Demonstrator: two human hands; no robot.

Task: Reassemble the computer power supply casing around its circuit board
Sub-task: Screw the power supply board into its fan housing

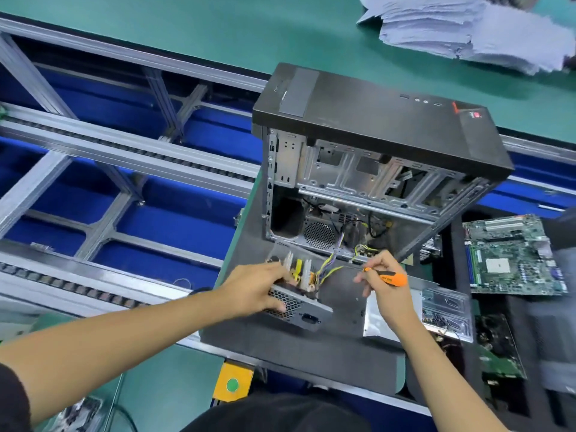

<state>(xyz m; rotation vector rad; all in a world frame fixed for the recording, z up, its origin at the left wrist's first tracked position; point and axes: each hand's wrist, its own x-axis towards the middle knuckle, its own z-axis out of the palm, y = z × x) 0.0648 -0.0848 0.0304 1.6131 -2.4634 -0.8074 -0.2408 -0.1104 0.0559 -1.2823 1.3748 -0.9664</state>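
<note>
The power supply (296, 302) lies under the left hand (254, 288): a grey sheet-metal box with its top off, its near face punched with a honeycomb grille beside a black socket. Pale heat-sink fins and a yellow part stand up from the board (300, 272) inside, just past the left fingertips. A bundle of yellow, purple and black wires (332, 265) runs from the board between the two hands into the PC case (374, 169) beyond them.

The left hand comes in with the forearm stretched forward, palm down, fingers curled over the box's upper edge and thumb on the grille, gripping it. The right hand (381, 285) is raised with the wrist bent, pinching a screwdriver (388, 277) with a smooth orange and black handle between thumb and fingers; the handle lies roughly level, pointing right. Its tip is not clear.

Below the right hand lies a shiny bent metal cover (378, 319), flat on a dark matte mat (311, 341) that also bears the power supply. The PC case is a boxy steel frame, open towards the hands, with a black textured panel on top. Right of the right hand sits a green motherboard (511, 257). Far beyond the hands is a ragged stack of white paper (467, 26) on green table.
</note>
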